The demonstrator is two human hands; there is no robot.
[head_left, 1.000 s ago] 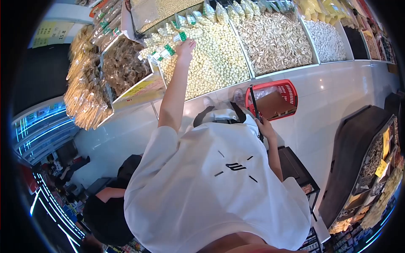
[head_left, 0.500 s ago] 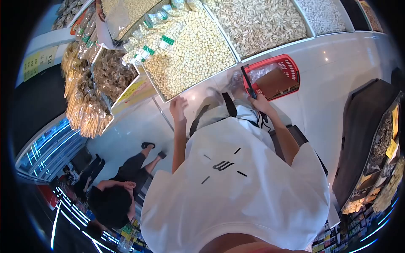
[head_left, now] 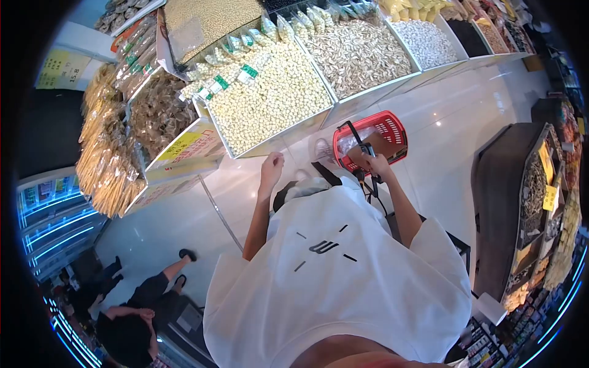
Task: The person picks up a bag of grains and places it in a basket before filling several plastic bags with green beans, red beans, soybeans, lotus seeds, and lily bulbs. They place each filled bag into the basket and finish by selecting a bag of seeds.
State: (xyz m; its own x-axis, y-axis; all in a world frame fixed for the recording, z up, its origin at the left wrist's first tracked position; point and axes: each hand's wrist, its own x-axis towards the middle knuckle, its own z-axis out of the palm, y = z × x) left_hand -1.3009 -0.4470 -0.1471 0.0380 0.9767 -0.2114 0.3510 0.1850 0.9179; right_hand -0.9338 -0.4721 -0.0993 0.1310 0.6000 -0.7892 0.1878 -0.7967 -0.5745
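Observation:
My right hand [head_left: 378, 164] is wrapped round the black handle of a red shopping basket [head_left: 400, 130], which hangs low by my legs. Inside the basket lie a brown flat item [head_left: 383, 147] and some clear plastic. My left hand [head_left: 271, 168] is in the air just in front of a white-edged bin of pale round dried seeds [head_left: 270, 101]. Its fingers are curled in, no object shows in them, and it appears apart from the bin. Bags with green labels [head_left: 215, 86] lie on the seeds.
A bin of dried slices [head_left: 362, 58] and one of white pieces [head_left: 426, 44] continue rightward. Bundled yellow sticks in plastic [head_left: 107, 159] jut out at left. A dark display stand [head_left: 500, 196] is on the right. Another person [head_left: 126, 334] is at lower left.
My view has shifted, bringing more bins into sight at upper right. The basket sits further left in view, still in my right hand. My left hand's fingers have curled in.

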